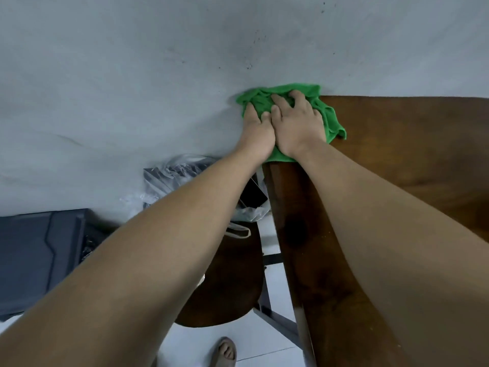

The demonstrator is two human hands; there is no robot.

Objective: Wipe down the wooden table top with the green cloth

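Wiping bench (397, 154) corner — left hand (258, 131), right hand (299, 123), fingers (281, 103) curled into green cloth (330, 120); next stroke needs steady pressure.

I count two hands of mine, left hand (258, 131) and right hand (299, 125), one green cloth (332, 123), one wooden table (410, 141), one stool (227, 287).

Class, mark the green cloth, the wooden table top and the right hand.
green cloth (333, 123), head view, bare fold at its right edge.
wooden table top (410, 144), head view, bare surface.
right hand (299, 125), head view, back of the hand.
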